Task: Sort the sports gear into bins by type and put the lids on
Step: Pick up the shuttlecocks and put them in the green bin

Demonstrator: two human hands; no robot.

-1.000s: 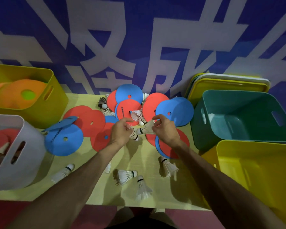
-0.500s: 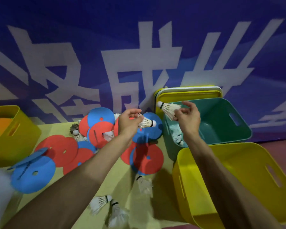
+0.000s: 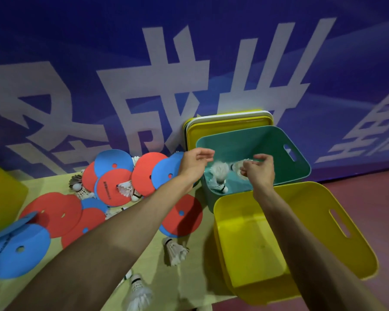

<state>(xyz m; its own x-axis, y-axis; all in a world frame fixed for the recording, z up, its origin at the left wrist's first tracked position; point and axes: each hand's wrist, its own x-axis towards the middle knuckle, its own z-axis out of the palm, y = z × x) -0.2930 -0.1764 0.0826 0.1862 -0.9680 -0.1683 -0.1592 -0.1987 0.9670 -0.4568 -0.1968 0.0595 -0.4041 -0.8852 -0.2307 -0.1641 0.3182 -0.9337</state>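
**A:** Which step does the view show?

**B:** Loading of the teal bin [image 3: 301, 173], which stands at the far right corner of the table [image 3: 157, 268]. Both hands hover over its open top. The left hand [image 3: 194, 163] has thumb and fingers loosely apart and grips nothing. A blurred shuttlecock [image 3: 219, 170] shows just below it, inside the bin. The right hand [image 3: 259, 171] has its fingers curled beside a second blurred shuttlecock [image 3: 237, 166], and it cannot be told whether they pinch it or have let go. A third [image 3: 220, 187] lies on the bin's floor.

**A:** How far along is the sorting?

**B:** Early, by the look of it. More shuttlecocks [image 3: 174, 252] lie near the front edge, and others sit among the red and blue discs [image 3: 115, 162] toward the far edge. The yellow bin [image 3: 337, 243] at the near right corner holds nothing visible. The lids [image 3: 229, 125] lean against the wall [image 3: 76, 63] behind the teal bin, none fitted.

**A:** What does the next move call for?

**B:** Probably a reach leftward for the loose shuttlecocks, taken by the cork end so the feathers are not crushed. The discs and lids would come later.
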